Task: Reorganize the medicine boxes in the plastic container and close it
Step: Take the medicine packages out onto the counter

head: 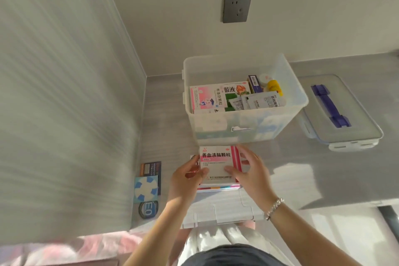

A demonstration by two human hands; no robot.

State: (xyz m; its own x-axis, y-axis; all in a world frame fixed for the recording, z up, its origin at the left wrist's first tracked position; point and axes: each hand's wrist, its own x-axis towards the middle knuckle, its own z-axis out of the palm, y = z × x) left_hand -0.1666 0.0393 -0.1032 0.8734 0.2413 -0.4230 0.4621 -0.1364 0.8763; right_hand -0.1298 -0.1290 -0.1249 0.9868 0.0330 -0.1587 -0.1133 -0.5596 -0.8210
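Observation:
A clear plastic container stands open on the grey counter, holding several medicine boxes, sachets and a yellow bottle. Its lid with a blue handle lies to the right. In front of the container, my left hand and my right hand hold a white and pink medicine box from both sides, thumbs on its top face. It sits on top of other boxes, which rest on a clear tray.
A blue-and-white packet, an orange and dark box and a round item lie at the left by the wall. A wall socket is above. The counter edge runs at the lower right.

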